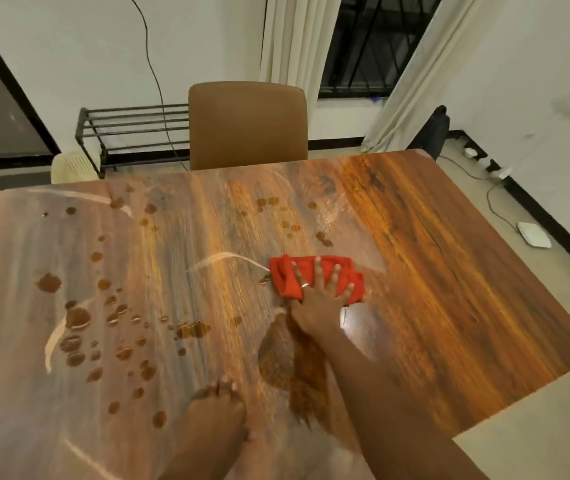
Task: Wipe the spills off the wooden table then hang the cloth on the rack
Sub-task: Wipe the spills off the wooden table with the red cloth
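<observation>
A folded red cloth (288, 277) lies flat near the middle of the wooden table (449, 271). My right hand (318, 299) presses down on it with fingers spread, a ring on one finger. My left hand (219, 407) rests on the table's near side, fingertips bent onto the wood, holding nothing. Several drops and puddles of spilled liquid (77, 318) cover the table's left half, with more drops (290, 226) beyond the cloth. The black metal rack (131, 128) stands on the floor against the far wall, left of the chair.
A brown chair (247, 124) is pushed in at the table's far edge. Curtains (297, 39) hang by a barred window. A cable runs down the wall. A white device (534, 234) and plugs lie on the floor at right.
</observation>
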